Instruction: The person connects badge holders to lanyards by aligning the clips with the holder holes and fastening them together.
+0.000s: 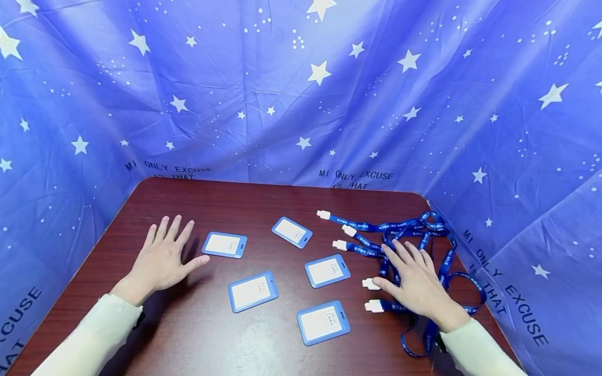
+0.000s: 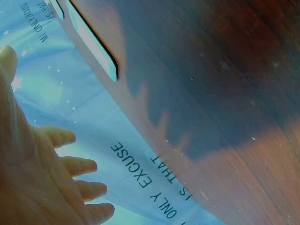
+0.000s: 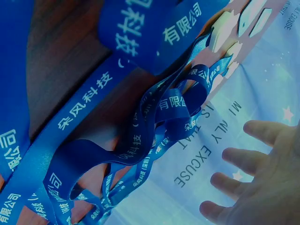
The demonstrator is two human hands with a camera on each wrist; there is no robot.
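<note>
My left hand point(image 1: 162, 258) is spread with straight fingers above the left of the table, thumb toward a blue-framed card holder point(image 1: 224, 244). It holds nothing; the left wrist view shows its shadow on the wood. Over a tangle of blue lanyards point(image 1: 442, 230) my right hand point(image 1: 416, 282) is spread too, fingers straight and gripping nothing. Whether it touches the straps I cannot tell. White clips point(image 1: 374, 306) end the lanyards and point left. Other card holders lie flat in the middle: one at the back point(image 1: 291, 232), one to the right point(image 1: 327, 271), two nearer the front point(image 1: 253, 292) point(image 1: 323, 322).
The dark reddish wooden table point(image 1: 188, 334) has rounded far corners. A blue curtain point(image 1: 263, 104) with white stars and printed words hangs close behind it and along both sides. Lanyard loops point(image 1: 470, 292) reach near the table's right edge.
</note>
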